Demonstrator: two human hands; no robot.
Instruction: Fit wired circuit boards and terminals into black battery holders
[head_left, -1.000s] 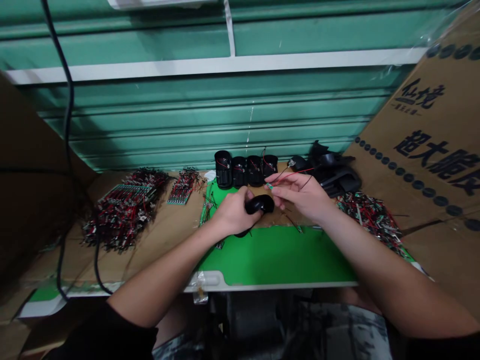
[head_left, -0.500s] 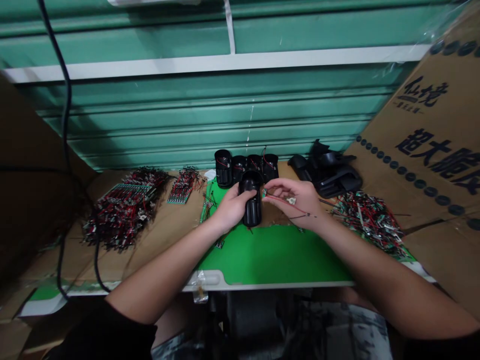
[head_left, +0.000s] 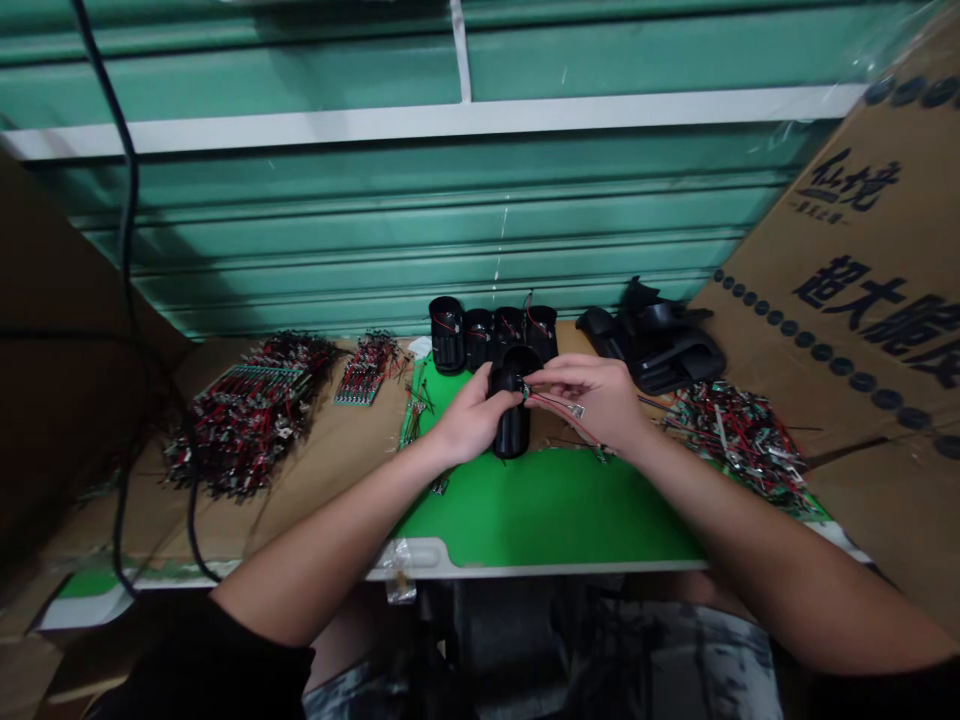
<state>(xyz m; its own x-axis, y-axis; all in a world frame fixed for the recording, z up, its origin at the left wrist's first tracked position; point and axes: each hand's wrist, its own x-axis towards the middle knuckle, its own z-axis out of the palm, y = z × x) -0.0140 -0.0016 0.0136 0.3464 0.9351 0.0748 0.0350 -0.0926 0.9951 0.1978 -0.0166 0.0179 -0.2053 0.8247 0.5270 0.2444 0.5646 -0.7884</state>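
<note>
My left hand (head_left: 474, 418) is closed around a black plastic housing (head_left: 513, 430), its thumb lying across the front. The housing is cup-shaped at the top and narrower below, held above the green mat (head_left: 540, 520). Between the fingertips of my right hand (head_left: 592, 395) is a small circuit board (head_left: 525, 388) with red and black wires trailing down to the right. The board is at the housing's upper part; whether it touches the inside is too small to tell. Several similar black housings (head_left: 448, 338) with red wires stand in a row just behind.
Wired circuit boards lie in a large heap (head_left: 247, 420) and a small stack (head_left: 367, 368) at left. Another wired pile (head_left: 742, 440) is at right, near black plastic parts (head_left: 656, 340). A cardboard box (head_left: 877, 300) flanks the right side; a black cable (head_left: 129, 200) hangs at left.
The circuit board in my right hand has come over to the housing, left of where it was. My left hand has shifted the housing slightly to the right.
</note>
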